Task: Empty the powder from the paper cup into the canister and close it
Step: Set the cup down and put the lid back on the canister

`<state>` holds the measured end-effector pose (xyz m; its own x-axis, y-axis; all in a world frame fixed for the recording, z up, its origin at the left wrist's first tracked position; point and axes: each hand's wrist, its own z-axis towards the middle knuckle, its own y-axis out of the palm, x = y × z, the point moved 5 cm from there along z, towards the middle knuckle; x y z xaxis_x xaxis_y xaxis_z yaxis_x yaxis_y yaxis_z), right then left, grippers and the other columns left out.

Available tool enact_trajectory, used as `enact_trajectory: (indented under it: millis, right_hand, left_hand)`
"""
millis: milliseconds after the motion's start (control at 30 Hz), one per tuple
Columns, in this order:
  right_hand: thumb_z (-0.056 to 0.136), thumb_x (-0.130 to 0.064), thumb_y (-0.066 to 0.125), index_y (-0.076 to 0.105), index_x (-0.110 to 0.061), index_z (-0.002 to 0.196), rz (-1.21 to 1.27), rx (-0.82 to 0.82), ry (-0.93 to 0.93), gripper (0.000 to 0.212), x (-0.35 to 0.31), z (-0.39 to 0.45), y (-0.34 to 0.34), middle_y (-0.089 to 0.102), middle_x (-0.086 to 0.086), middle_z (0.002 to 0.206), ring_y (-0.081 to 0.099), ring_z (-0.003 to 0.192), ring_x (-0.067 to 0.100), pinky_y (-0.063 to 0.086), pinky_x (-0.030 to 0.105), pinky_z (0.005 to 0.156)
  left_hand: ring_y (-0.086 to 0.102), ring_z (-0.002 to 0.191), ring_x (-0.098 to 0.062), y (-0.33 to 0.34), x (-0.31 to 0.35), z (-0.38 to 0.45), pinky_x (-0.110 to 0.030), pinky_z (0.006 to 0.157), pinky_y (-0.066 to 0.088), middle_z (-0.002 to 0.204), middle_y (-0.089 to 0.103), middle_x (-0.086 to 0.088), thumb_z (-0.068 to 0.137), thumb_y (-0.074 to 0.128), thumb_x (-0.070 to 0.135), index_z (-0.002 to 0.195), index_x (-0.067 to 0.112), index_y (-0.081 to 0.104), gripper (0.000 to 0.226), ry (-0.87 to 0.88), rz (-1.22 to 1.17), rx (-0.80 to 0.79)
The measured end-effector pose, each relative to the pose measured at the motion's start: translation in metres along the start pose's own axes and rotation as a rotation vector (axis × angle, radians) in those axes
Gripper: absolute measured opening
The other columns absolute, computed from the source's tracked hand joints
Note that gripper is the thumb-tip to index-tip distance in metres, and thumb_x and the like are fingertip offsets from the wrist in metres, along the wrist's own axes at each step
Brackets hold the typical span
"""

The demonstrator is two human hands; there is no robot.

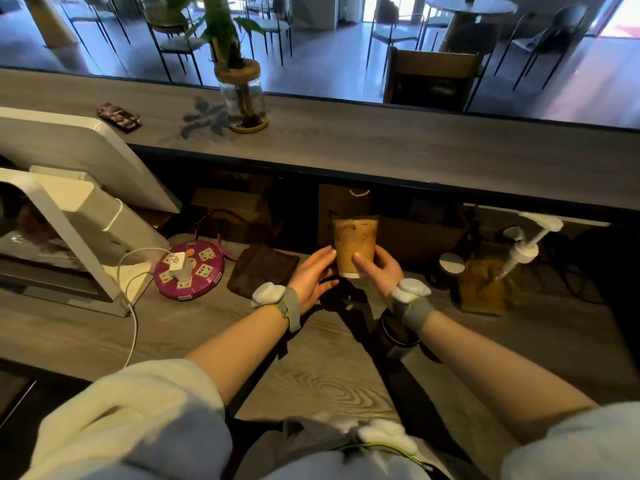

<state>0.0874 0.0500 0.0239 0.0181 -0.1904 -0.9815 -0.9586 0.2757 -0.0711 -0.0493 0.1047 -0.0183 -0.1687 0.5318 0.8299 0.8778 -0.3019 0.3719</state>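
A tan paper cup [355, 245] stands upright, lifted a little above the wooden counter [322, 382] at the centre. My right hand [381, 271] is wrapped around its right side and lower part, thumb across the front. My left hand [311, 275] is spread open at the cup's left, fingertips resting against its wall. Its contents cannot be made out. A dark round canister [391, 337] with an open top sits on the counter below my right wrist, which hides part of it. I cannot pick out its lid with certainty.
A purple round power strip [188, 268] with a white charger and a brown folded cloth [263, 270] lie to the left. A pump bottle [485, 278] and a white-topped dark jar [452, 263] stand right. A white screen stand [69, 220] fills the left. A raised ledge [381, 150] carries a plant jar [244, 102].
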Motion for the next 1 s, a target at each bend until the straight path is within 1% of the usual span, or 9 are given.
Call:
enact_trajectory:
  millis: [67,200,367,500,667,733,833,933,1000]
  right_hand:
    - [0.087,-0.022,0.063,0.045,-0.014,0.135,0.027,0.002,0.02,0.051,0.005,0.004,0.005,0.058,-0.001,0.115,0.059,0.103,0.013,0.052,0.023,0.084]
    - [0.083,-0.034,0.067,0.044,-0.019,0.138,-0.05,-0.042,0.054,0.062,0.017,0.011,0.009,0.057,0.004,0.131,0.056,0.117,0.02,0.049,0.041,0.098]
    - [0.098,-0.025,0.042,0.049,-0.008,0.132,0.11,-0.023,0.255,0.039,0.035,0.017,0.02,0.055,0.017,0.134,0.056,0.111,0.024,0.049,0.024,0.075]
    - [0.101,-0.035,0.027,0.052,-0.005,0.129,0.175,0.039,0.384,0.048,0.051,0.013,0.033,0.055,0.009,0.121,0.052,0.113,0.024,0.042,0.034,0.091]
    - [0.088,-0.048,0.045,0.055,-0.011,0.13,0.224,0.156,0.45,0.056,0.082,0.026,0.049,0.054,0.009,0.136,0.054,0.122,0.027,0.041,0.043,0.107]
    - [0.094,-0.037,0.043,0.053,-0.01,0.131,0.287,0.174,0.44,0.047,0.085,0.025,0.054,0.053,0.015,0.137,0.054,0.123,0.031,0.041,0.046,0.107]
    - [0.101,-0.02,0.033,0.048,-0.01,0.134,0.346,0.165,0.418,0.038,0.082,0.023,0.057,0.054,0.015,0.132,0.054,0.117,0.029,0.046,0.039,0.097]
    - [0.101,-0.018,0.029,0.047,-0.011,0.134,0.382,0.148,0.405,0.039,0.086,0.023,0.058,0.056,0.009,0.125,0.055,0.107,0.024,0.048,0.027,0.072]
    - [0.101,-0.018,0.029,0.05,-0.01,0.133,0.401,0.17,0.422,0.039,0.098,0.026,0.059,0.058,0.014,0.13,0.059,0.101,0.024,0.048,0.025,0.068]
  left_hand:
    - [0.06,0.101,-0.014,-0.005,-0.001,0.002,-0.025,0.073,0.048,0.115,0.063,0.0,0.091,0.056,0.029,0.138,0.019,0.043,0.051,-0.012,0.008,0.015]
    - [0.06,0.103,-0.015,-0.014,-0.005,0.006,-0.024,0.07,0.048,0.12,0.062,-0.002,0.09,0.058,0.027,0.139,0.017,0.043,0.052,-0.026,0.017,0.027]
    - [0.055,0.113,-0.018,-0.029,-0.014,0.01,-0.025,0.076,0.048,0.133,0.055,-0.006,0.091,0.057,0.021,0.141,0.016,0.04,0.053,-0.041,0.052,0.025]
    - [0.052,0.123,-0.021,-0.046,-0.029,0.014,-0.028,0.084,0.048,0.143,0.048,-0.007,0.09,0.058,0.019,0.141,0.018,0.04,0.054,-0.082,0.067,0.001]
    - [0.044,0.132,-0.023,-0.055,-0.034,0.013,-0.029,0.095,0.039,0.146,0.042,-0.006,0.093,0.051,0.009,0.144,0.013,0.034,0.054,-0.088,0.054,0.057]
    - [0.041,0.135,-0.024,-0.059,-0.037,0.014,-0.029,0.097,0.037,0.15,0.038,-0.009,0.093,0.05,0.006,0.145,0.01,0.031,0.055,-0.089,0.039,0.09]
    - [0.039,0.136,-0.025,-0.063,-0.043,0.017,-0.027,0.1,0.037,0.151,0.034,-0.013,0.093,0.049,0.001,0.145,0.007,0.03,0.056,-0.097,-0.026,0.133]
    - [0.038,0.137,-0.026,-0.063,-0.048,0.02,-0.031,0.108,0.036,0.151,0.033,-0.018,0.092,0.049,-0.001,0.144,0.003,0.03,0.055,-0.099,-0.106,0.159]
    - [0.039,0.136,-0.026,-0.064,-0.053,0.024,-0.032,0.111,0.034,0.149,0.037,-0.018,0.092,0.05,-0.001,0.143,0.002,0.031,0.054,-0.106,-0.135,0.172]
